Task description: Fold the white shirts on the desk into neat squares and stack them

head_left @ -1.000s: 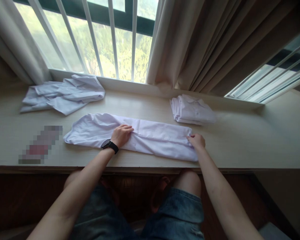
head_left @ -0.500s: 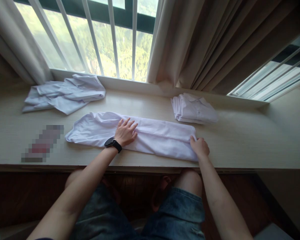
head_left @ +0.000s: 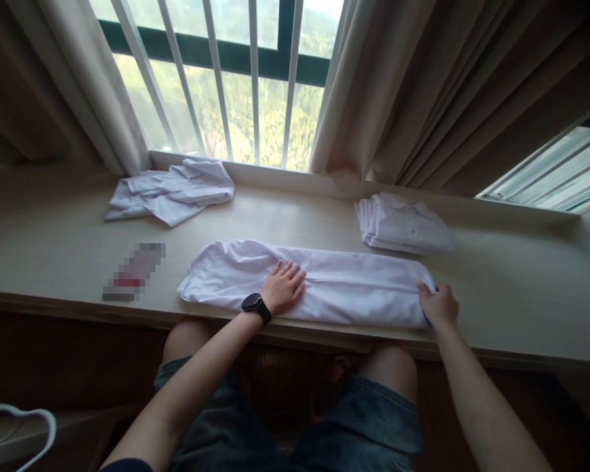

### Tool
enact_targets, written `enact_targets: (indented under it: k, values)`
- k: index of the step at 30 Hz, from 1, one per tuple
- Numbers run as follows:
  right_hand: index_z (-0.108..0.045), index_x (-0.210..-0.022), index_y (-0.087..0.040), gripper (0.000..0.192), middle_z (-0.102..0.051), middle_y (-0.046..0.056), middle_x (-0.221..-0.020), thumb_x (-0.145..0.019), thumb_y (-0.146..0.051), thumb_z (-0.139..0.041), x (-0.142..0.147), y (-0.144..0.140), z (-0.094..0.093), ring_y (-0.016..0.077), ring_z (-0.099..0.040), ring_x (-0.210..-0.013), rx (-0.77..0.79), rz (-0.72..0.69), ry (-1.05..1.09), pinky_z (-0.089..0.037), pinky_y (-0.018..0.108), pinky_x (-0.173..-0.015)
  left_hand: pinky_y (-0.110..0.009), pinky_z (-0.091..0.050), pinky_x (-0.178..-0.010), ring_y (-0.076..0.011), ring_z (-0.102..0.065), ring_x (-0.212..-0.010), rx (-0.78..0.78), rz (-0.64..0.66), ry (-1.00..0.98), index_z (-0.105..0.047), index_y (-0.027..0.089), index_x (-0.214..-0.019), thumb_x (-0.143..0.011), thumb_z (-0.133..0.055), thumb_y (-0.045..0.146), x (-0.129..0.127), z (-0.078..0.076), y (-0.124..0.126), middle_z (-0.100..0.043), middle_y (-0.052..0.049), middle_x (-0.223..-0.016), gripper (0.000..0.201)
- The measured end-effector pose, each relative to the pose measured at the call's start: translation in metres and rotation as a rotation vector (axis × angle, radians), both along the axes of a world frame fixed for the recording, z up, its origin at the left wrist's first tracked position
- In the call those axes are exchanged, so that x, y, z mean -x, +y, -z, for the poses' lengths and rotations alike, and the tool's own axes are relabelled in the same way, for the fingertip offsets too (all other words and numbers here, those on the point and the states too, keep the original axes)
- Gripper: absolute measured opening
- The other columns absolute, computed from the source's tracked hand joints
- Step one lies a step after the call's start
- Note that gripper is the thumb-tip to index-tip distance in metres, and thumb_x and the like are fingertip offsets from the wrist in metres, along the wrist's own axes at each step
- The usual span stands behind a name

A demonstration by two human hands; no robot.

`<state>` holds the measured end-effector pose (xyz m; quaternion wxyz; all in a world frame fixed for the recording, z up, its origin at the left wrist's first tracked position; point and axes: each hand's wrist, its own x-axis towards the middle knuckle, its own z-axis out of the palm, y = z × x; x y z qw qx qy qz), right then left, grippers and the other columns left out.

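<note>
Flat under left hand [head_left: 284, 287], folded white shirt [head_left: 354, 292], right hand [head_left: 439, 305] gripping its end

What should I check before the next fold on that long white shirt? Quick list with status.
1. Left hand flat on the middle of the long white shirt, pinning it: ok.
2. Right hand grips the shirt's right end, fingers curled on the edge: ok.
3. Shirt lies fully on the sill, near edge close to the front lip but not hanging over: ok.
4. Cloth between the hands smooth: ok. Left end past the left hand is rumpled: not ok.
5. Folded stack stands apart from the shirt: ok.
6. Layers underneath aligned: cannot tell.
</note>
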<state>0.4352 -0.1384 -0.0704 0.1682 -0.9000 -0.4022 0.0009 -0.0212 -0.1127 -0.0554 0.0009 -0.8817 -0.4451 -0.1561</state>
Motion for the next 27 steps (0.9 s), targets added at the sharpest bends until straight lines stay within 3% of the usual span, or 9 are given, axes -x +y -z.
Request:
enact_targets:
  k: [3,6,10,12,16,18,20,22,27]
  values:
    - [-0.060,-0.126,-0.009,0.061,-0.066,0.028,-0.107,-0.091,-0.057,-0.047,-0.022,-0.006,0.008,0.0412,-0.065,-0.104,0.095,0.010,-0.022,-0.048,0.048,-0.082,-0.054,-0.011,-0.125,-0.0296,-0.028,-0.149,-0.048,-0.064,-0.005,-0.050,0.022,-0.145,-0.095,-0.043,0.034,0.012,-0.008,0.000,-0.045,-0.009,-0.154,0.051]
    - [-0.061,-0.126,-0.010,0.059,-0.067,0.028,-0.106,-0.092,-0.057,-0.046,-0.033,-0.009,0.009,0.0417,-0.065,-0.103,0.150,0.005,-0.041,-0.048,0.049,-0.081,-0.060,-0.008,-0.123,-0.0341,-0.024,-0.150,-0.072,-0.184,-0.006,-0.041,0.023,-0.151,-0.084,-0.055,0.028,0.045,-0.017,0.019,-0.039,-0.010,-0.158,0.069]
    - [-0.058,-0.129,-0.008,0.053,-0.062,0.029,-0.118,-0.089,-0.042,-0.051,-0.014,-0.004,-0.005,0.0421,-0.059,-0.112,0.019,0.089,-0.135,-0.046,0.052,-0.087,-0.056,-0.030,-0.114,-0.0330,-0.046,-0.134,0.017,-0.240,0.050,-0.038,0.026,-0.152,-0.081,-0.054,0.021,0.090,-0.022,0.052,-0.056,-0.011,-0.139,0.074]
    - [-0.057,-0.130,-0.007,0.050,-0.059,0.027,-0.126,-0.087,-0.033,-0.050,0.021,0.004,-0.016,0.0396,-0.054,-0.120,-0.147,0.019,-0.215,-0.043,0.051,-0.096,-0.045,-0.042,-0.104,-0.0284,-0.056,-0.118,0.042,-0.258,0.074,-0.043,0.023,-0.149,-0.083,-0.051,0.019,0.104,-0.019,0.062,-0.060,-0.012,-0.127,0.067]
    - [-0.064,-0.120,-0.013,0.039,-0.065,0.016,-0.122,-0.088,-0.030,-0.049,0.146,0.020,-0.030,0.0295,-0.055,-0.119,-0.263,-0.676,-0.070,-0.039,0.045,-0.108,-0.040,-0.047,-0.096,-0.0258,-0.054,-0.109,-0.033,-0.284,0.100,-0.060,0.023,-0.132,-0.086,-0.046,0.012,0.111,-0.009,0.068,-0.061,-0.012,-0.114,0.049]
    - [-0.062,-0.127,-0.016,0.044,-0.062,0.013,-0.131,-0.089,-0.035,-0.055,0.215,0.025,-0.028,0.0283,-0.053,-0.125,-0.273,-0.943,0.024,-0.037,0.044,-0.112,-0.041,-0.047,-0.092,-0.0267,-0.052,-0.108,-0.064,-0.287,0.133,-0.065,0.024,-0.120,-0.087,-0.043,0.010,0.110,-0.007,0.069,-0.062,-0.012,-0.107,0.042]
    - [-0.054,-0.140,-0.018,0.053,-0.053,0.011,-0.146,-0.091,-0.038,-0.057,0.268,0.026,-0.021,0.0282,-0.046,-0.136,-0.240,-1.001,0.052,-0.034,0.045,-0.116,-0.041,-0.047,-0.087,-0.0278,-0.052,-0.105,-0.075,-0.287,0.184,-0.068,0.024,-0.110,-0.090,-0.041,0.011,0.110,-0.009,0.071,-0.062,-0.013,-0.103,0.036]
    - [-0.054,-0.142,-0.022,0.050,-0.050,0.008,-0.149,-0.095,-0.039,-0.054,0.299,0.026,-0.012,0.0292,-0.041,-0.141,-0.160,-0.987,0.054,-0.029,0.050,-0.118,-0.043,-0.045,-0.086,-0.0290,-0.052,-0.104,-0.088,-0.272,0.234,-0.068,0.023,-0.103,-0.093,-0.039,0.014,0.115,-0.011,0.076,-0.062,-0.013,-0.101,0.032]
    - [-0.063,-0.132,-0.027,0.039,-0.058,0.003,-0.141,-0.103,-0.038,-0.040,0.304,0.022,0.006,0.0261,-0.041,-0.143,-0.112,-0.994,0.062,-0.024,0.052,-0.121,-0.048,-0.040,-0.093,-0.0310,-0.052,-0.108,-0.087,-0.214,0.230,-0.068,0.020,-0.101,-0.095,-0.037,0.017,0.130,-0.016,0.094,-0.063,-0.016,-0.103,0.031]
